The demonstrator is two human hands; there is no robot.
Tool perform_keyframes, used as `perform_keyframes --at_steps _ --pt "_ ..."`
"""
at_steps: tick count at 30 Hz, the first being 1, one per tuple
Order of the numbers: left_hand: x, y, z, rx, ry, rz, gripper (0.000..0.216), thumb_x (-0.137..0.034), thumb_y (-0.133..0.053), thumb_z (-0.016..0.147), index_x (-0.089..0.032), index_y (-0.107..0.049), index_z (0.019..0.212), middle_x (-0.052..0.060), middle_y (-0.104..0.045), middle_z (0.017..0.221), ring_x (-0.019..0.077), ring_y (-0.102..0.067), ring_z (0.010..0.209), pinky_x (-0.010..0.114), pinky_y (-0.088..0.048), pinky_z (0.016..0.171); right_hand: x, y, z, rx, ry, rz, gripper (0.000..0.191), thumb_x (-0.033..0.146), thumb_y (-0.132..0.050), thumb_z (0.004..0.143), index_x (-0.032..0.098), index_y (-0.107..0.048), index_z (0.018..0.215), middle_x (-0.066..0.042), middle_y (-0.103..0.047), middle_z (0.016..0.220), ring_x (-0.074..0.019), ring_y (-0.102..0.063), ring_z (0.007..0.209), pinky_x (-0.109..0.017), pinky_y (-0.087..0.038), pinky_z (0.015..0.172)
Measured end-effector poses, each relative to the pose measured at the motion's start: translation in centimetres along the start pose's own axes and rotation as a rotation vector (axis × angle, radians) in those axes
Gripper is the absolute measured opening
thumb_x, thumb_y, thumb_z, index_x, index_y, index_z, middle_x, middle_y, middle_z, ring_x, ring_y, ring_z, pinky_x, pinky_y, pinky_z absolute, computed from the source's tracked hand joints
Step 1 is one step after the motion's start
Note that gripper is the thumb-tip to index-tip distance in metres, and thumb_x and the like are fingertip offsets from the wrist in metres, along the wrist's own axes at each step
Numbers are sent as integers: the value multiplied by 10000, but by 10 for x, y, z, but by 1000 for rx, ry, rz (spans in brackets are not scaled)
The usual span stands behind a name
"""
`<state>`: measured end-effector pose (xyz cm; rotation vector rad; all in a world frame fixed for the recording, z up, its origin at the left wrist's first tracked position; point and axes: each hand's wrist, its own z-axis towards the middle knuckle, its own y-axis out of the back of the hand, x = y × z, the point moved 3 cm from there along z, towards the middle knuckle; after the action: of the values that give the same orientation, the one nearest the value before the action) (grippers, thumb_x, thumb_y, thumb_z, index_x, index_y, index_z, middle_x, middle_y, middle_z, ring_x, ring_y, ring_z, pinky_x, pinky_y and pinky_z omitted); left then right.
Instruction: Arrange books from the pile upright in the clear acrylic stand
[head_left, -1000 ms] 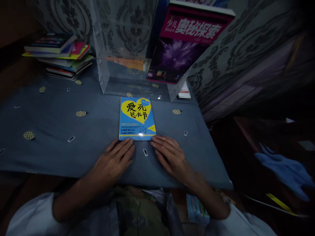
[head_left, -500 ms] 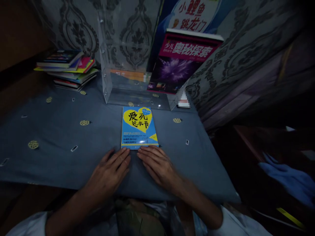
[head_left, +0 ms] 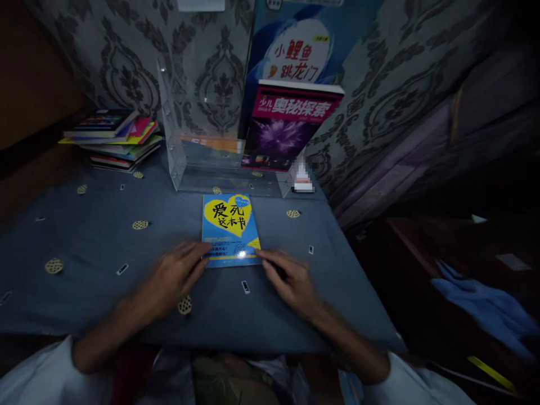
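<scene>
A blue book (head_left: 231,230) with a yellow heart and black Chinese characters on its cover lies flat on the cloth-covered table (head_left: 105,304). My left hand (head_left: 177,273), smeared a little by motion, has its fingers closed at the book's lower left edge, their tips covering part of the cover print. At the lower right corner my right hand (head_left: 291,278) pinches the edge, with fingers bent and thumb underneath them. The undersides of both grips are hidden.
Behind the book stands a clear acrylic rack (head_left: 172,140) holding a purple-and-magenta book (head_left: 278,132) and a large blue book (head_left: 265,42). A stack of books (head_left: 113,138) sits at the back left. Blue cloth (head_left: 476,304) lies at the right, beyond the table edge.
My hands have moved apart, from just below the book's bottom edge to its lower left and right sides. The view has shifted, with the rack and books lower in it.
</scene>
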<state>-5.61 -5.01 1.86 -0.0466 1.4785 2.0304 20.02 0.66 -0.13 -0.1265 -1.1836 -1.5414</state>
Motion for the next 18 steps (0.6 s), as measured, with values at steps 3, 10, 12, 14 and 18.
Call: perform_keyframes --at_steps 3,10,12,14,18 --pt "29 -8 17 -17 121 111 421 -384 -436 1038 -167 -550 1380 148 -675 1304 300 -640 1220 478 -554 998 -18 -5 23 -41 -151 -30 282 246 -541 972 219 -713 1194 -99 -768 1164 -249 -733 1049 -393 -622 850" --pt "46 -39 33 -32 190 72 478 -365 -472 1009 -110 -492 1413 204 -647 1331 333 -613 1262 542 -513 1034 -45 -27 49 -65 -341 94 337 281 -542 917 168 -703 1191 -87 -780 952 -193 -711 710 -319 -595 634" --pt "46 -40 34 -79 227 -44 467 -386 -456 1016 -120 -502 1396 189 -680 1264 307 -668 1161 501 -562 966 -46 -29 47 -95 -366 145 345 289 -544 905 166 -709 1182 -84 -771 941 -188 -700 699 -308 -587 616" --pt "49 -39 35 -100 295 -223 465 -432 -439 1024 -139 -508 1378 167 -708 1201 282 -709 1064 447 -605 876 -46 -30 44 -114 -388 188 344 286 -556 882 164 -720 1159 -80 -764 923 -185 -692 695 -305 -585 615" --pt "56 -35 41 -160 520 -718 515 -502 -555 968 -171 -491 1357 150 -706 1218 269 -715 1098 402 -612 890 -46 -30 42 -150 -433 249 358 294 -576 854 174 -735 1152 -67 -752 913 -169 -662 675 -283 -561 590"
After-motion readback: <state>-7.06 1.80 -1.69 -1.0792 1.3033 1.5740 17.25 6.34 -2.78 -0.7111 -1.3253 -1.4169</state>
